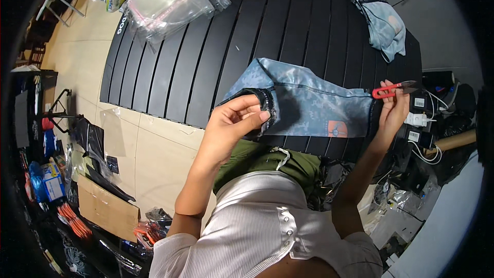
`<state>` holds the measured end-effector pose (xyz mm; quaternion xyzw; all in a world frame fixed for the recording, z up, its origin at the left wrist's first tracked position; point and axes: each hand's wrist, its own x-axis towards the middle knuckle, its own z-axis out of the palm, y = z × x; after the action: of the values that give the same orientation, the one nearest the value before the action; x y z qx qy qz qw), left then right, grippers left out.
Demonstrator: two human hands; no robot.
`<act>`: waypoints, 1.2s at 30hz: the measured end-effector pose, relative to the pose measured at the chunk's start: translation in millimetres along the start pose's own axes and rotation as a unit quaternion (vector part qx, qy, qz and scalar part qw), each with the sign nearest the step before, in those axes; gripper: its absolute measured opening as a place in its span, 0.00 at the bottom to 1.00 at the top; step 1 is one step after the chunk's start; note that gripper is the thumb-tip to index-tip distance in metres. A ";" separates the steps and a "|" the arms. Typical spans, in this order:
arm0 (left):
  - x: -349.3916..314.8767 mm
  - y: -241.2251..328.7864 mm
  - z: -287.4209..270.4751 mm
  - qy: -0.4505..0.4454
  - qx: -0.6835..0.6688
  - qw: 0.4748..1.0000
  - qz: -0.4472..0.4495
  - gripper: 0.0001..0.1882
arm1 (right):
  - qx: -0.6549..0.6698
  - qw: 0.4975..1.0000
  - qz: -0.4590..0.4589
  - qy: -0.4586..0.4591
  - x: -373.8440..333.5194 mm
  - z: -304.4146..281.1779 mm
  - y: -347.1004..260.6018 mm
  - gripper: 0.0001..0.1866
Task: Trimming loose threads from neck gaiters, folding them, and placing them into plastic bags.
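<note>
A blue-grey camouflage-patterned fabric sleeve point(303, 108) lies across the near side of the black slatted table, with a dark band at each end and an orange patch point(337, 128) near its right end. My left hand point(231, 122) pinches the dark band at the left end between thumb and fingers, lifting it a little. At the other end my right hand point(394, 113) holds small thread snips point(386, 91) with red handles. The dark blades point right, away from the fabric. Part of my right palm is hidden by its own fingers.
Clear plastic bags point(167, 7) lie at the table's far left. A second blue camouflage piece point(383, 25) sits folded at the far right. Plugs and white cables point(427, 149) crowd the right edge. Cardboard point(108, 206) stands on the floor at left.
</note>
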<state>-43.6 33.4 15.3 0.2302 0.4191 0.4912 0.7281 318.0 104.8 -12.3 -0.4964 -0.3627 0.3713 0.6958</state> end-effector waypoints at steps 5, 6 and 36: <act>5.2 -4.1 3.5 -0.017 0.016 1.000 -0.004 0.11 | 0.098 0.978 0.122 -0.141 -38.8 19.4 -1.5 0.11; 4.9 -5.1 6.3 0.005 0.012 1.000 -0.011 0.11 | 0.096 0.971 0.150 -0.160 -51.0 33.7 1.0 0.12; 1.8 -18.0 11.6 -0.021 0.095 0.994 0.058 0.10 | -0.343 0.890 -0.070 -0.291 -154.1 136.3 -12.3 0.13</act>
<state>-24.2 28.5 7.5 0.3321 0.4345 0.4857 0.6819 129.8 24.3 11.8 -0.5468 -0.6878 0.3018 0.3698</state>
